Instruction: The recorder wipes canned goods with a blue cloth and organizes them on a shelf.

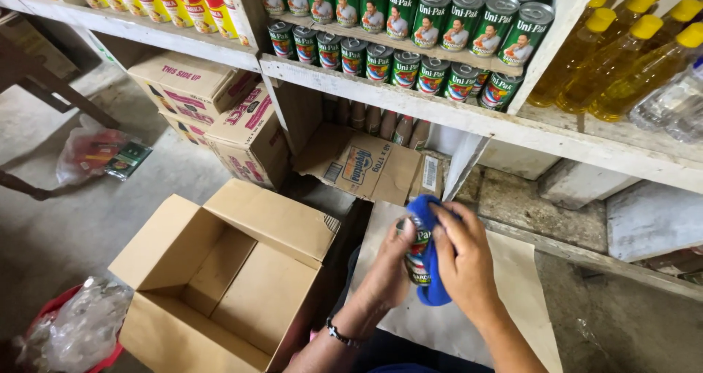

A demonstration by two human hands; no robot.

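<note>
Storeroom with wooden shelf (pixel 410 98) of stacked cans, below it left hand (pixel 388 270) wrapped around a can (pixel 417 259), right hand (pixel 465 259) pressing blue cloth (pixel 428 285) over it, can mostly hidden, open cardboard box (pixel 227 278) left, forearms cut off by frame edge.

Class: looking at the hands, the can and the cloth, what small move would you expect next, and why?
Probably a turn of the small labelled tin can in the left hand, since the right hand presses the blue cloth over one side only, leaving the label side uncovered.
</note>
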